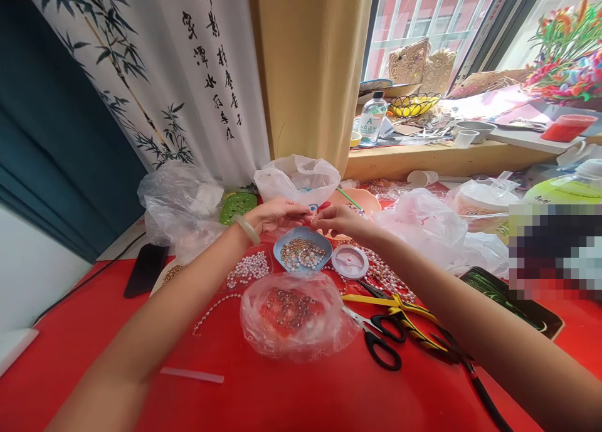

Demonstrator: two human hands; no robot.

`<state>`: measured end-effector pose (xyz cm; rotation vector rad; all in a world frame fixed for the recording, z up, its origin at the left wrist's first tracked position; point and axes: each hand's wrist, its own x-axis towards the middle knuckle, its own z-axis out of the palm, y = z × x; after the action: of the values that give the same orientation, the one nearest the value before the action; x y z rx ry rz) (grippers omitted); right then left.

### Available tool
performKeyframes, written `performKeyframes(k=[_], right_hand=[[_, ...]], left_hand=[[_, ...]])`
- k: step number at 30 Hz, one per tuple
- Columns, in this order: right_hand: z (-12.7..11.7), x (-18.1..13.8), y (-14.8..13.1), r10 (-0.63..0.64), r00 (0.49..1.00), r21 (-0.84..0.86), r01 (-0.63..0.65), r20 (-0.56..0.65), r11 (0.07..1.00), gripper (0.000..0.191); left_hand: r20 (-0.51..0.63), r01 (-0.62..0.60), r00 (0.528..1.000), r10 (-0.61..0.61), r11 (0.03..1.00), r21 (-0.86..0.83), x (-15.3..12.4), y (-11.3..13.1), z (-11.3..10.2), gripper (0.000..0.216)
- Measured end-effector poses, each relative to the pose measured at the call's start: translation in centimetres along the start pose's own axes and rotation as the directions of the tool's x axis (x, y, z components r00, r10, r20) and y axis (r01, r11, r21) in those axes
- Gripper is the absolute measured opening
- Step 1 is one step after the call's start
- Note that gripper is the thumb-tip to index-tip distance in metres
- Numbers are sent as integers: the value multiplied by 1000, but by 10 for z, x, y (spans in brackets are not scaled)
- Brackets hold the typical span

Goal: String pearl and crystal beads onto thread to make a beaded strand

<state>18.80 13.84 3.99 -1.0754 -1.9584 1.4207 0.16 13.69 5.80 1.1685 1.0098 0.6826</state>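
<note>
My left hand [281, 214], with a pale bangle [247, 229] at the wrist, is held over the far side of a blue dish [302, 249]. Its fingers are closed in a pinch. Close beside it, my right hand [342, 222] also pinches, fingertips nearly meeting the left ones. What they hold is too small to make out. Gold and pale beads [301, 254] fill the dish. White pearl beads [248, 269] lie in a clear tray to its left, and a white spool [350, 261] sits to its right. An open plastic bag of beads [289, 306] lies nearer me.
Black-handled scissors [384, 341] and yellow-handled pliers [404, 313] lie under my right forearm. Pearl strands [383, 272] spread beside the spool. A phone [145, 270] rests at left. Plastic bags [423, 222] and an orange tray [367, 201] stand behind. A dark tray [550, 322] is at right.
</note>
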Motion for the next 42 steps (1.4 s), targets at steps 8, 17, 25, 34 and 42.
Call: performKeyframes(k=[8,17,25,34,42], right_hand=[[-1,-3,-2,16,1000,-11,-16,-14,1000,18],[-3,-6,3,-4,1000,-19,3,-25,1000,18],[-6,-4,8,-17,999,-31,16,-27,999,20],[-9,-8,0,-48,996,-71,44,-70,997,17],[-10,-6,-52,-267,912,9,283,-311,959,47]], left_hand=[[2,-19,1000,19,1000,11,0,1,2,8],[-25,-29,999,30,999,41,1,0,-1,11],[-138,-61,987,78,990,128,-1,1,-6,15],[-191,-155,959,211,950,270,-6,15,6,16],[-121,-172,964,235,905,389,-7,18,18,15]])
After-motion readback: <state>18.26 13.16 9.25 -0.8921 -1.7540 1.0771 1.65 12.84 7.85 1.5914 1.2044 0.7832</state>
